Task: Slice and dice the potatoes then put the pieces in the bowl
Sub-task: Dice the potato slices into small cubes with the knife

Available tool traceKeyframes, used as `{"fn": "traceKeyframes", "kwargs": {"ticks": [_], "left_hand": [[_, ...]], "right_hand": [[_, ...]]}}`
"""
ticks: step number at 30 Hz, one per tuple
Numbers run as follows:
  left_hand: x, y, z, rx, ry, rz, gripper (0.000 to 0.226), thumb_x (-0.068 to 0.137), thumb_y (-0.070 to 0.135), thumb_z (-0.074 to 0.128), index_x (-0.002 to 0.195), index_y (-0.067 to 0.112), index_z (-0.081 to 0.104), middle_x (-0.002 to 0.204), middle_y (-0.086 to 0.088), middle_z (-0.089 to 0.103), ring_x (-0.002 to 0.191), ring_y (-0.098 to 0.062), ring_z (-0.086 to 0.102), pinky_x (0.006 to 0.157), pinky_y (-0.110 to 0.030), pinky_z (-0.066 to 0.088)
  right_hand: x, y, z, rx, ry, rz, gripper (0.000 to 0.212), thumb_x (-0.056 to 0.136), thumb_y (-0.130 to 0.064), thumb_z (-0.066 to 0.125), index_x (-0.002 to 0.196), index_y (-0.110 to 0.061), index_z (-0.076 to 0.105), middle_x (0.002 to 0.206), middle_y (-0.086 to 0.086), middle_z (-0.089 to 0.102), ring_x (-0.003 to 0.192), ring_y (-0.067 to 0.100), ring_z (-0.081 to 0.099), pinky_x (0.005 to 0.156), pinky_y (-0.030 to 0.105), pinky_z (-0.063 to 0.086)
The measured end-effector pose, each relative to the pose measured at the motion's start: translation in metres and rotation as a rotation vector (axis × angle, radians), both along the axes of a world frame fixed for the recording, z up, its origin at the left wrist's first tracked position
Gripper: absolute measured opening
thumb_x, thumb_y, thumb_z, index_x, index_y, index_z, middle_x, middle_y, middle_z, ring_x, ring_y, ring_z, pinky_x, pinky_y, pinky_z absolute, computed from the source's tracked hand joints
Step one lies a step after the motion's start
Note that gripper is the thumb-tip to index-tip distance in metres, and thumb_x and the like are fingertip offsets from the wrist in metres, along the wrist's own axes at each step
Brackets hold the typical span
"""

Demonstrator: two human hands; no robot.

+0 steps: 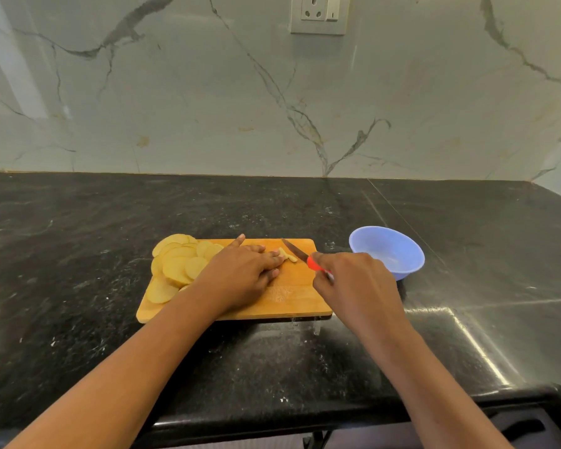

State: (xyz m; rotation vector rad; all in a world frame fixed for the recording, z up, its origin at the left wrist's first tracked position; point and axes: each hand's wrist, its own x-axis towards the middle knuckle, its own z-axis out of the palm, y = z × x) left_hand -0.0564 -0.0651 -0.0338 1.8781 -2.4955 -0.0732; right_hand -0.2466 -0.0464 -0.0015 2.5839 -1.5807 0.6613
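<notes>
A wooden board point(292, 303) lies on the black worktop point(78, 238), about midway between its left and right edges and nearer the front edge than the back wall point(175, 108). Round potato slices point(175, 267) are heaped on the left end of the board, overlapping one another, and a few hang over the board's left rim. The left hand point(240, 273) lies palm down on the middle of the board, just right of the heap, its fingers point(272, 258) straight and close together. Their tips press on a small bundle of pale potato strips point(289, 255) that sticks out to the right of them, and the forefinger is lifted and points toward the back edge of the worktop. The right hand point(353, 286) is over the board's right end, fingers curled tight round the red handle of a knife point(295, 251). The blade slants away toward the board's far rim, passing just right of the strips; whether the blade touches them I cannot tell. A blue bowl point(412, 264) stands on the worktop just beside the board's right end, upright, toward the right edge, with the right hand partly in front of it. A socket point(319, 14) is set high in the marble wall
</notes>
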Motion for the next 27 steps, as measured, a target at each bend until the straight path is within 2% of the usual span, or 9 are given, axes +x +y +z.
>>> {"fn": "traceKeyframes", "kwargs": {"ticks": [2,7,13,19,24,27], "left_hand": [[-0.001,-0.001,0.001,-0.008,0.005,-0.003,0.044,0.104,0.038,0.027,0.147,0.032,0.029,0.152,0.016,0.029,0.142,-0.007,0.023,0.118,-0.036,-0.002],[0.000,-0.002,0.003,-0.023,-0.006,-0.009,0.044,0.103,0.038,0.028,0.147,0.032,0.029,0.151,0.015,0.033,0.141,-0.007,0.026,0.118,-0.034,-0.001],[0.000,-0.002,0.003,-0.014,-0.005,-0.008,0.044,0.103,0.038,0.028,0.147,0.032,0.029,0.151,0.014,0.033,0.141,-0.008,0.026,0.118,-0.035,-0.002],[0.000,-0.003,0.003,-0.005,-0.012,-0.004,0.044,0.103,0.038,0.027,0.147,0.032,0.029,0.151,0.015,0.034,0.141,-0.008,0.026,0.117,-0.034,-0.002],[0.001,-0.003,0.003,-0.014,-0.025,-0.002,0.045,0.103,0.039,0.026,0.148,0.033,0.027,0.150,0.014,0.035,0.140,-0.009,0.027,0.117,-0.035,-0.003],[0.000,-0.003,0.001,-0.028,-0.033,-0.003,0.045,0.103,0.039,0.026,0.148,0.032,0.027,0.150,0.014,0.035,0.140,-0.008,0.028,0.117,-0.035,-0.005]], "right_hand": [[0.005,-0.003,-0.003,0.006,0.004,0.019,0.040,0.098,-0.031,0.043,0.138,-0.030,0.048,0.110,-0.004,0.068,0.087,0.009,0.062,0.068,0.016,0.039],[0.007,-0.006,-0.005,0.011,0.039,0.032,0.040,0.099,-0.030,0.042,0.138,-0.029,0.048,0.109,-0.002,0.067,0.088,0.011,0.060,0.065,0.019,0.037],[0.013,-0.010,-0.009,0.008,0.057,0.024,0.040,0.099,-0.030,0.042,0.139,-0.029,0.047,0.109,-0.002,0.067,0.090,0.012,0.062,0.073,0.022,0.047],[0.014,-0.010,-0.012,-0.002,0.043,0.031,0.039,0.099,-0.029,0.042,0.137,-0.028,0.049,0.105,-0.001,0.067,0.088,0.013,0.061,0.064,0.021,0.039],[0.024,-0.019,-0.015,0.049,0.144,-0.014,0.035,0.099,-0.026,0.041,0.131,-0.025,0.053,0.104,0.003,0.065,0.088,0.017,0.061,0.062,0.025,0.038],[0.026,-0.015,-0.015,0.098,0.168,0.006,0.034,0.099,-0.026,0.041,0.131,-0.023,0.052,0.104,0.003,0.063,0.082,0.016,0.057,0.056,0.022,0.033]]}}
